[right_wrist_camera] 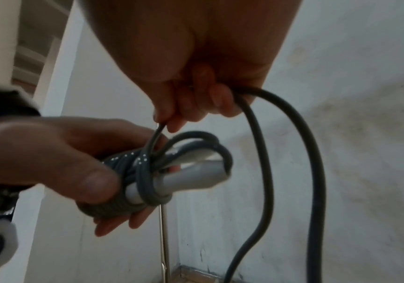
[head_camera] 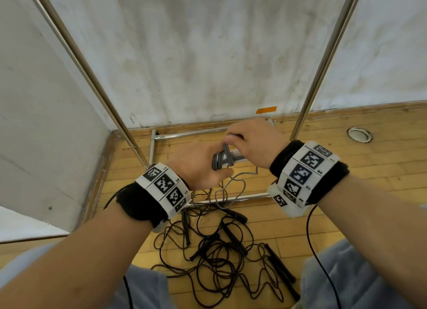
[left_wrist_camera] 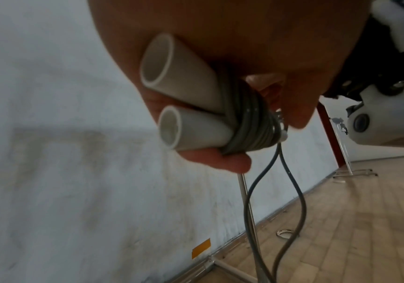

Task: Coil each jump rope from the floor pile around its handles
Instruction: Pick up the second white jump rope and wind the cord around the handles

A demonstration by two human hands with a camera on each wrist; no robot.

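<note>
- The left hand [head_camera: 201,168] is curled round two white handles [left_wrist_camera: 184,99] held side by side, thumb [right_wrist_camera: 92,181] pressing the grey turns already wound on them.
- The right hand [head_camera: 251,142], just above, pinches the grey rope [right_wrist_camera: 256,134] in curled fingertips [right_wrist_camera: 218,95]; a slack loop hangs from it toward the floor.
- One turn sits loosely over the handle ends [right_wrist_camera: 208,159]. It looks ready to slip off, though the blur makes that hard to judge.
- Risk: if the thumb eases, the wound turns could spring loose; if the hanging loop catches the metal frame bar [head_camera: 231,200] below, the next wrap would drag.
- The black ropes [head_camera: 221,258] lie tangled on the wooden floor [head_camera: 369,193] between the person's knees, near its corner where two white walls meet.
- Two slanted metal poles [head_camera: 87,71] flank the hands; room is open forward and to the right, tight on the left.
</note>
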